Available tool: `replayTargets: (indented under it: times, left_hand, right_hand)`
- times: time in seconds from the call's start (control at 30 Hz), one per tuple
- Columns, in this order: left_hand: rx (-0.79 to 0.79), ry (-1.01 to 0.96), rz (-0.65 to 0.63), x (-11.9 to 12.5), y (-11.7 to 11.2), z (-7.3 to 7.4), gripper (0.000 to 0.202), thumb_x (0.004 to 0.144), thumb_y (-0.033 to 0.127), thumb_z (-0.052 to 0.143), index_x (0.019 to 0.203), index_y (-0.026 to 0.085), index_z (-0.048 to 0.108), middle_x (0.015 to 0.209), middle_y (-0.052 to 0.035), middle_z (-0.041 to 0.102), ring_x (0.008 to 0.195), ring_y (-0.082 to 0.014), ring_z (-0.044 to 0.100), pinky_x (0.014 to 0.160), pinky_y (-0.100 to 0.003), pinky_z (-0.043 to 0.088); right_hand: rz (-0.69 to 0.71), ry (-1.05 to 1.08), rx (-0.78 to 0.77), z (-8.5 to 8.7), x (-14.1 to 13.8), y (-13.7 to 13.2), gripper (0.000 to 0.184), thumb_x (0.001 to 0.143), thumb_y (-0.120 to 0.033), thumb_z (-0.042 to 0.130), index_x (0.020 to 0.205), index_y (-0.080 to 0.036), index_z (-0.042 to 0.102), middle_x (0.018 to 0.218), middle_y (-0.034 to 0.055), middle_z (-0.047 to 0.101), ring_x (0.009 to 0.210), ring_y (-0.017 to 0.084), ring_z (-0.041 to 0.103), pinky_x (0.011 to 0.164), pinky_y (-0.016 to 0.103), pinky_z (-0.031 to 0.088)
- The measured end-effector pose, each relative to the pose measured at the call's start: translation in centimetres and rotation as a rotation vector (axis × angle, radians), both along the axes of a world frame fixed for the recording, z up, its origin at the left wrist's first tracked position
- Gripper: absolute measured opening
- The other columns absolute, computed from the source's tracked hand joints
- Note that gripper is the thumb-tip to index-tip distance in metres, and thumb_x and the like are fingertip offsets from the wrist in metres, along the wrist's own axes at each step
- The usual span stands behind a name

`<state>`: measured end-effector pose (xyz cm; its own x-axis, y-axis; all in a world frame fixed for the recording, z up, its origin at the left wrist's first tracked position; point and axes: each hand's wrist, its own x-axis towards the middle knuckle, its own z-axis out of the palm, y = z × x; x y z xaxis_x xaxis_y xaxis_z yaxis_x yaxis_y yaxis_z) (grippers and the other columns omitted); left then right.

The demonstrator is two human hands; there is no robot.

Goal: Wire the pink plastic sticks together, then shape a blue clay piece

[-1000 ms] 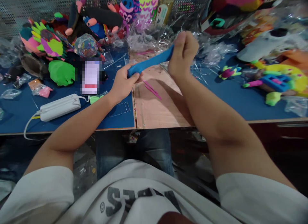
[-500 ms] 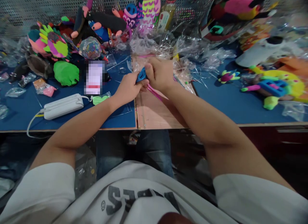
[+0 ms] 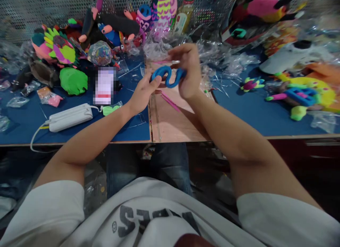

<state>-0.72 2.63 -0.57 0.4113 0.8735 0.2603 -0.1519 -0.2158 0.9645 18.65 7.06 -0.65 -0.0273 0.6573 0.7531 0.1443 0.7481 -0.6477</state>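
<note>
A rope of blue modelling clay (image 3: 171, 82) hangs in a wavy loop between my two hands, above a bare wooden board (image 3: 175, 126). My left hand (image 3: 143, 91) pinches its left end between thumb and fingers. At the other end, my right hand (image 3: 190, 72) is curled around the clay, its upper fingers bent and raised. Part of that end is hidden against the palm. Below the clay, a thin pink stick (image 3: 170, 101) lies on the board.
To the left are a phone (image 3: 104, 85), a white power strip (image 3: 70, 118) with a cable and a green clay lump (image 3: 73, 80). Clay figures and crumpled clear wrappers line the back near a bottle (image 3: 183, 17). A yellow and blue clay figure (image 3: 305, 95) lies right.
My hands have moved apart, with the right one shifting right and its fingers loosening. The blue clay, bunched up between them before, is now drawn out into a wavy rope.
</note>
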Motion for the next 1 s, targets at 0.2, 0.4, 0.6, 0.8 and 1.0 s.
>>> replayTargets:
  times: [0.2, 0.4, 0.6, 0.8, 1.0]
  left_hand:
    - [0.142, 0.061, -0.014, 0.4, -0.2, -0.2, 0.083, 0.094, 0.101, 0.056, 0.101, 0.020, 0.072, 0.117, -0.0124, 0.077, 0.131, -0.0339, 0.072, 0.110, -0.046, 0.059]
    - [0.377, 0.258, 0.070, 0.6, -0.4, 1.1, 0.078, 0.094, 0.100, 0.058, 0.086, 0.023, 0.067, 0.087, -0.0070, 0.068, 0.094, -0.0262, 0.068, 0.091, -0.040, 0.054]
    - [0.156, 0.172, 0.269, 0.2, -0.2, 0.7, 0.072, 0.108, 0.086, 0.054, 0.080, 0.023, 0.074, 0.066, -0.0011, 0.058, 0.060, -0.0159, 0.050, 0.063, -0.033, 0.040]
    - [-0.260, -0.146, 0.168, 0.4, -0.4, 2.5, 0.072, 0.114, 0.082, 0.044, 0.107, 0.019, 0.080, 0.101, -0.0102, 0.082, 0.100, -0.0224, 0.083, 0.090, -0.036, 0.067]
    - [-0.227, -0.242, -0.030, 0.5, -4.8, 4.5, 0.079, 0.111, 0.090, 0.037, 0.124, 0.023, 0.077, 0.117, -0.0080, 0.081, 0.144, -0.0307, 0.071, 0.111, -0.044, 0.068]
  right_hand:
    - [-0.020, -0.317, 0.201, -0.7, -3.0, -3.0, 0.091, 0.108, -0.095, 0.012, 0.136, -0.032, 0.072, 0.139, 0.0140, 0.070, 0.142, 0.038, 0.065, 0.126, 0.065, 0.050]
    - [-0.303, -0.517, 0.110, 0.9, -0.8, -2.1, 0.077, 0.112, -0.086, 0.006, 0.080, -0.033, 0.052, 0.084, 0.0089, 0.060, 0.083, 0.030, 0.062, 0.084, 0.054, 0.054]
    - [-0.520, -0.140, 0.153, 1.4, 2.6, 2.7, 0.070, 0.114, -0.091, 0.025, 0.072, -0.034, 0.032, 0.066, -0.0023, 0.035, 0.064, 0.021, 0.039, 0.068, 0.041, 0.036]
    - [-0.269, -0.082, 0.238, 2.2, 1.5, 0.1, 0.070, 0.117, -0.084, 0.036, 0.072, -0.030, 0.044, 0.080, 0.0029, 0.056, 0.079, 0.021, 0.058, 0.076, 0.041, 0.051]
    - [-0.086, -0.318, 0.500, 3.1, -3.6, -5.1, 0.063, 0.119, -0.076, 0.029, 0.126, -0.027, 0.068, 0.132, 0.0139, 0.069, 0.124, 0.034, 0.071, 0.110, 0.061, 0.058]
